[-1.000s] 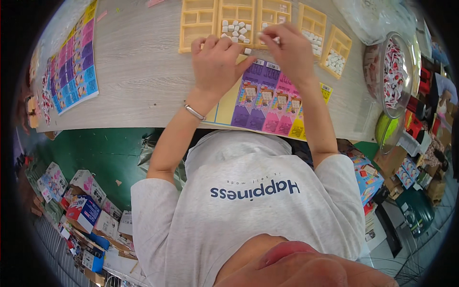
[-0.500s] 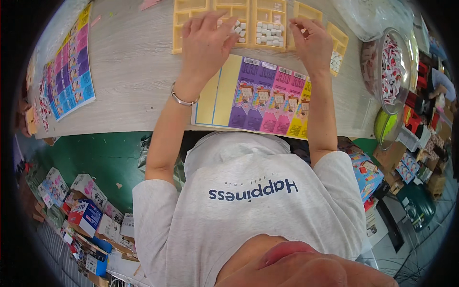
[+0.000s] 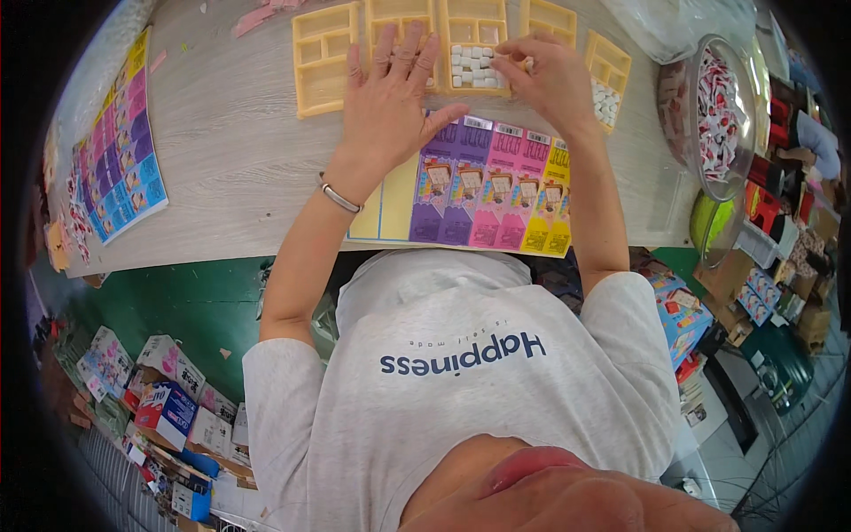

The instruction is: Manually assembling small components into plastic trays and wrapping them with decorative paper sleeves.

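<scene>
Several pale yellow compartment trays stand in a row at the far side of the table. My left hand [image 3: 390,106] lies palm down with fingers spread over the second tray [image 3: 400,8], hiding most of its contents. Small white blocks [image 3: 473,67] fill the near compartment of the third tray [image 3: 476,11]. At that tray's right edge my right hand [image 3: 557,84] is closed in a pinch; what its fingertips hold, if anything, I cannot make out. This hand partly covers the fourth tray [image 3: 551,18]. A tilted fifth tray [image 3: 612,56] also holds white blocks.
A printed card sheet [image 3: 487,191] in purple, pink and yellow lies below my hands. Another colourful sheet [image 3: 124,146] is at the left. A clear bowl [image 3: 687,115] with red-and-white packets [image 3: 720,120] stands at the right, beside plastic film [image 3: 683,27]. Pink scraps [image 3: 257,18] lie at the back.
My right hand has moved from the fourth tray to the third tray's right edge. My left hand has flattened and spread over the second tray. The view has shifted slightly.
</scene>
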Demonstrator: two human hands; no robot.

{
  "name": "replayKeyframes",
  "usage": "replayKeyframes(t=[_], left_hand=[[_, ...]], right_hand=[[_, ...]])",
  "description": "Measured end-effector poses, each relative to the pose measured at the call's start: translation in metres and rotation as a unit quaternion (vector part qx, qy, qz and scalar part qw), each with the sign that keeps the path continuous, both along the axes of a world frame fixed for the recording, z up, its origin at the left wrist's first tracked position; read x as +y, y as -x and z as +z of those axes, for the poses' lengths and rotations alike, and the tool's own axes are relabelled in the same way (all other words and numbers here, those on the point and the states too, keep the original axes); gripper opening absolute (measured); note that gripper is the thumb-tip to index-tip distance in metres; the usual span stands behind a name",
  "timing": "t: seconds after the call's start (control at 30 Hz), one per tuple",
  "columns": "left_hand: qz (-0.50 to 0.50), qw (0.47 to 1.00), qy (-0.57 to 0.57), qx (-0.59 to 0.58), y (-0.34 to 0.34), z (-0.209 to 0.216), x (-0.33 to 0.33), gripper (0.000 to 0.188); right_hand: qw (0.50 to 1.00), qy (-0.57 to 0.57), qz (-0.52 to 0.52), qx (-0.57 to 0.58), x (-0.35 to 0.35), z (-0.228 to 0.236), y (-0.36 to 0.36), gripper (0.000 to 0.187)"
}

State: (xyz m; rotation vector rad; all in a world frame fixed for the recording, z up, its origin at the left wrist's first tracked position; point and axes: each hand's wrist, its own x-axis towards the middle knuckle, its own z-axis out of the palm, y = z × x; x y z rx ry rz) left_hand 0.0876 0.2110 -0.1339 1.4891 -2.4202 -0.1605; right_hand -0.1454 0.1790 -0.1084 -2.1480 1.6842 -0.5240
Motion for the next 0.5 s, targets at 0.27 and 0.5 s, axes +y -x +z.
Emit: replayKeyframes(t=[0.27, 0.5], left_hand=[[-0.093, 0.995, -0.023, -0.021, 0.054, 0.001, -0.006, 0.093], [-0.032, 0.997, -0.065, -0.034, 0.06, 0.011, -0.002, 0.092]], right_hand=[[0.848, 0.416, -0.215, 0.249, -0.233, -0.011, 0.227, 0.03], [0.94, 0.282, -0.105, 0.164, -0.34, -0.089, 0.211, 0.034]])
